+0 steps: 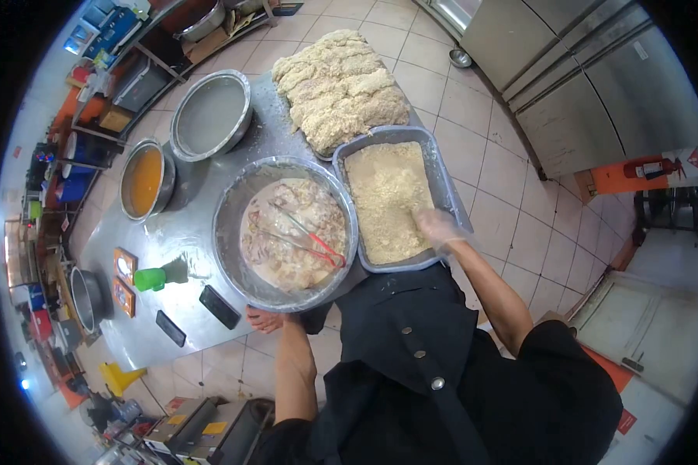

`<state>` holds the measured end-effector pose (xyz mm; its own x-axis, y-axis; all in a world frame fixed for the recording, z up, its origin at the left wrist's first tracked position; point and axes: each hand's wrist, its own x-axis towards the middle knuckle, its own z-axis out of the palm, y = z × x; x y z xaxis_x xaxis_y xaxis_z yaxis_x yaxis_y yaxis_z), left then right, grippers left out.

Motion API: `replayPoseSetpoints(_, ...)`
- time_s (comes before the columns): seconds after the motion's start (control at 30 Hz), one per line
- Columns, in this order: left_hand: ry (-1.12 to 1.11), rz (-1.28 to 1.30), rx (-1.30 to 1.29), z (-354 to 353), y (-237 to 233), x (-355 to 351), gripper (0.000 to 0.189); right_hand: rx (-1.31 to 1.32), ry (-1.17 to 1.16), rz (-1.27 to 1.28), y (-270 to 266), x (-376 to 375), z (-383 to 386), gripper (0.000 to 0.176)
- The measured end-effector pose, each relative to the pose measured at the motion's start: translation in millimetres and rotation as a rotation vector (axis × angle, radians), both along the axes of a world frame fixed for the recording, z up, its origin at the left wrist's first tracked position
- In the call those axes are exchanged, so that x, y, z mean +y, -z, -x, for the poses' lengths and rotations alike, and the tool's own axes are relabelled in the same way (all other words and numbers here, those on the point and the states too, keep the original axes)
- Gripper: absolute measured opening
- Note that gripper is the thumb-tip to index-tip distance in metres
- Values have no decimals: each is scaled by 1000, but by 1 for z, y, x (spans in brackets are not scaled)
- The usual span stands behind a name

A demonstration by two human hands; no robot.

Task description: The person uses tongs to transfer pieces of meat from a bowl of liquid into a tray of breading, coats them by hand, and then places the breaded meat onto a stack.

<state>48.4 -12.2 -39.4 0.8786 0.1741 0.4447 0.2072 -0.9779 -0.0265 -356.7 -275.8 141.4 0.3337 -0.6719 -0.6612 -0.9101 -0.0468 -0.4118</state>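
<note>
My right hand (440, 227), in a clear plastic glove, reaches over the right side of a grey-blue tub (461, 203) of pale breading crumbs (388, 201). Its fingers are at the crumbs, blurred and partly hidden. My bare left hand (265, 319) is at the table's near edge, just below a big metal bowl (223, 256). Those fingers look curled; what they hold is hidden. Inside the bowl, meat pieces (287, 225) sit in whitish liquid, with red-handled tongs (318, 244) lying across them. Behind the tub is a heap of crumb-coated pieces (341, 89).
Left on the steel table (198, 333) are a bowl of orange liquid (144, 182), a bowl of greyish liquid (209, 116), a green cup (149, 279) and two phones, one black phone (219, 307) nearer me. Steel cabinets (566, 101) line the right. A small metal bowl (460, 58) sits on the tiled floor.
</note>
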Motion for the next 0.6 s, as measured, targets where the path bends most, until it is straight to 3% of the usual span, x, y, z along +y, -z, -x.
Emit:
replayPoseSetpoints(0.07, 12, 12, -3, 2, -1, 1, 33, -165, 77, 132, 6, 22, -15, 62)
replayPoseSetpoints(0.1, 15, 18, -6, 2, -2, 2, 33, -96, 120, -84, 6, 13, -28, 68)
replayPoseSetpoints(0.13, 20, 23, -12, 2, -3, 4, 33, -101, 119, -84, 7, 15, -33, 68)
replayPoseSetpoints(0.2, 32, 45, -20, 3, -4, 0, 33, -385, 603, -236, 8, 19, -39, 73)
replayPoseSetpoints(0.23, 37, 56, -21, 4, -6, -2, 33, -387, 601, -231, 35, 20, -39, 73)
replayPoseSetpoints(0.3, 41, 75, -17, 10, -15, -7, 33, -948, 1224, -545, 108, 19, -37, 71)
replayPoseSetpoints(0.47, 35, 73, -8, 10, -19, -9, 34, -818, 917, -233, 4, -4, -27, 63)
replayPoseSetpoints(0.53, 36, 78, -6, 9, -15, -6, 34, -785, 835, -158, -7, -6, -31, 61)
replayPoseSetpoints(0.6, 33, 86, 0, 12, -16, -6, 34, -245, 173, 767, -8, -2, -39, 61)
